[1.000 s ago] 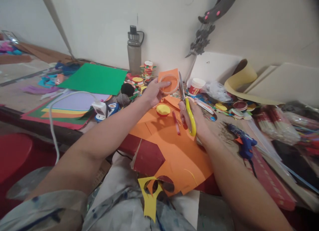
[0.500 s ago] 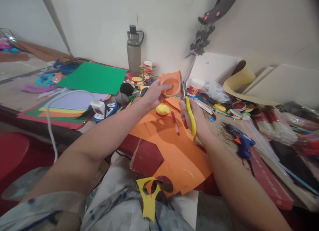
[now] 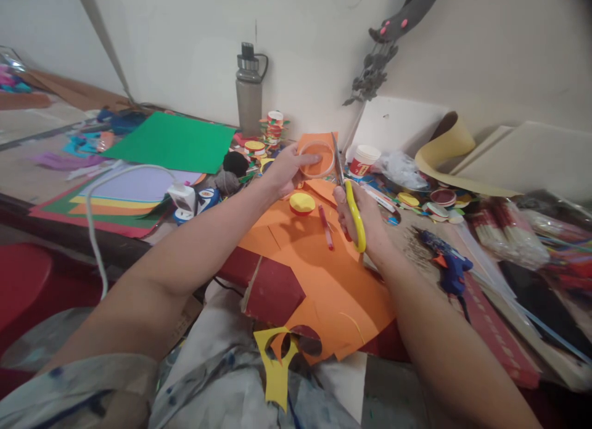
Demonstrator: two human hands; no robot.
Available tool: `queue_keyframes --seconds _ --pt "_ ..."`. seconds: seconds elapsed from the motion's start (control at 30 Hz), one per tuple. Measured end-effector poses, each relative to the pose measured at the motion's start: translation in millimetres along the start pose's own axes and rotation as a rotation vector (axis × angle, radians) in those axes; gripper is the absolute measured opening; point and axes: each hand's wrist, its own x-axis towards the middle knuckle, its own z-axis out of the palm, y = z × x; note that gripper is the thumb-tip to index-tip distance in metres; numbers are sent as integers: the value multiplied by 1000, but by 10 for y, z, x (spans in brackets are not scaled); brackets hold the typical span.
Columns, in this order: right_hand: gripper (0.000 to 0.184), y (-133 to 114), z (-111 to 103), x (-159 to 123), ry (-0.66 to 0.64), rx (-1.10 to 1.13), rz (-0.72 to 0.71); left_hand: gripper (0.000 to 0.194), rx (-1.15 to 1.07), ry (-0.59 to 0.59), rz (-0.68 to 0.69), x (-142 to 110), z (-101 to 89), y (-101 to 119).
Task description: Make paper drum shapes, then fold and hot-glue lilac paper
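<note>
My left hand (image 3: 287, 169) pinches a small piece of orange paper (image 3: 324, 138) together with a pale ring (image 3: 319, 175), the thumb lying across the ring. In my right hand (image 3: 369, 212) are scissors with yellow handles (image 3: 355, 219). Their blades point up and stand at the right edge of the orange piece; whether they touch it I cannot tell. Below both hands a large orange sheet (image 3: 342, 275) covers the work surface. On it lie a red pen (image 3: 326, 228) and a small round piece with a yellow top (image 3: 302, 202).
A grey bottle (image 3: 248, 102) stands against the wall. At right are a blue glue gun (image 3: 454, 272), a white-and-red cup (image 3: 364, 160) and bagged sticks (image 3: 504, 232). Left lie a green sheet (image 3: 171, 142) and a white power cable (image 3: 91, 232). A yellow cut-out scrap (image 3: 276, 379) rests on my lap.
The view has shifted very slightly. Both hands keep their hold on the orange paper with the ring and on the scissors, with almost no movement.
</note>
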Motion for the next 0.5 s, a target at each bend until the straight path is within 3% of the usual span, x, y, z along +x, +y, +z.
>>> queue_keyframes --seconds 0.27,0.5 --pt "63 -115 3 -48 -10 -35 -34 21 87 -50 -20 41 -85 80" --pt "59 -66 16 -58 -5 -76 -52 25 116 -58 -51 52 -130 119"
